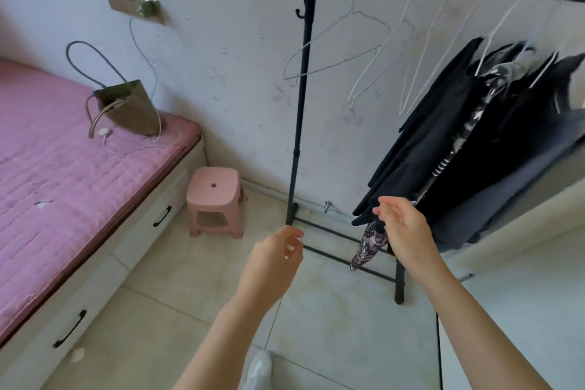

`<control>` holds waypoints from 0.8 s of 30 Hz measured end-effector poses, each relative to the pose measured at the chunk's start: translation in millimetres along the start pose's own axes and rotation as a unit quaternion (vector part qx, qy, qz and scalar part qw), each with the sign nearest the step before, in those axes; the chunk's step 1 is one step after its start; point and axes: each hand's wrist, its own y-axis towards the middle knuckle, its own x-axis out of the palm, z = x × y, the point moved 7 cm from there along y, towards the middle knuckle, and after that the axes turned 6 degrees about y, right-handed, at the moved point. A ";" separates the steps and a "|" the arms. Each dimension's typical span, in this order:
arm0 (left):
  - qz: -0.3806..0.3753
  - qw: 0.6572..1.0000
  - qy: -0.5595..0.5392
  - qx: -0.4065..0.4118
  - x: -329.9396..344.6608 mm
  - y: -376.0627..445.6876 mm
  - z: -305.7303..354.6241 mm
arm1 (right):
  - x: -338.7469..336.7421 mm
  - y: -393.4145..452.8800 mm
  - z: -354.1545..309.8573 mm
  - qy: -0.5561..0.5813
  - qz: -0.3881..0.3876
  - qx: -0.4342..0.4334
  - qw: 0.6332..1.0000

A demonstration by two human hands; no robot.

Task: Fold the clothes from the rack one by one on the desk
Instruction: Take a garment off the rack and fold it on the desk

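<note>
Nearest me, my left hand (278, 252) hangs at 6 o'clock, fingers loosely curled, holding nothing. My right hand (402, 225), fingers relaxed and apart, reaches the hems of the dark clothes (443, 149) at 3 o'clock, hanging from the black rack (300, 111) beside empty wire hangers (342, 41). Pink stool (215, 199) at 9.
</note>
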 end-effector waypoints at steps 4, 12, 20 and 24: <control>-0.025 0.998 -0.015 0.050 8.9 58.8 50.7 | -37.2 53.3 -26.5 0.018 0.053 -0.005 0.998; -0.091 0.983 -0.025 0.156 29.1 143.8 163.6 | -109.1 143.5 -82.7 0.037 0.135 -0.038 0.989; -0.089 0.964 -0.026 0.250 65.4 192.7 285.2 | -187.2 233.5 -123.1 0.021 0.191 -0.047 0.980; -0.074 0.965 -0.033 0.250 93.8 220.2 325.1 | -211.0 273.3 -121.1 0.031 0.187 -0.008 0.982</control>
